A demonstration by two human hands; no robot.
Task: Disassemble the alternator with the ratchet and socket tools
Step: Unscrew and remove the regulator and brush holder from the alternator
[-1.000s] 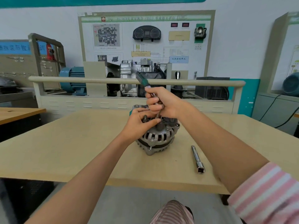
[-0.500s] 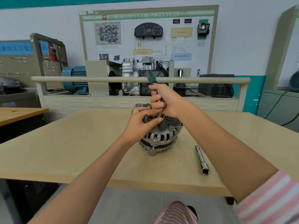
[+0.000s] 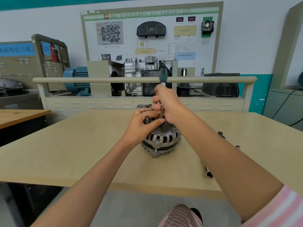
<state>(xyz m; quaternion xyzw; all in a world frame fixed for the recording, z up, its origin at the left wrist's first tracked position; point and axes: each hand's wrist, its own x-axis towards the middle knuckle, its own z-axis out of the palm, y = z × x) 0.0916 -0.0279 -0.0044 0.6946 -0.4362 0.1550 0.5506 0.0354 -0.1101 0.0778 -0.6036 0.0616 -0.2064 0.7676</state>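
Note:
A silver alternator [image 3: 161, 141] stands on the beige table [image 3: 82, 145], a little beyond its middle. My left hand [image 3: 141, 126] grips the alternator's top from the left, thumb and fingers around a stud. My right hand [image 3: 168, 105] is closed around the shaft of a ratchet tool whose green handle [image 3: 163, 74] points up and away. The tool's lower end, with a dark socket [image 3: 164, 127], meets the alternator's top; the exact contact is hidden by my fingers.
A metal extension bar [image 3: 208, 173] lies on the table to the right, partly hidden by my right forearm. Small sockets [image 3: 237, 146] and a dark part [image 3: 220, 133] lie farther right. A training bench with a rail [image 3: 98, 80] stands behind the table.
The green handle has swung a little to the right and more upright with my right hand. My left hand keeps its hold on the alternator. The view has shifted slightly.

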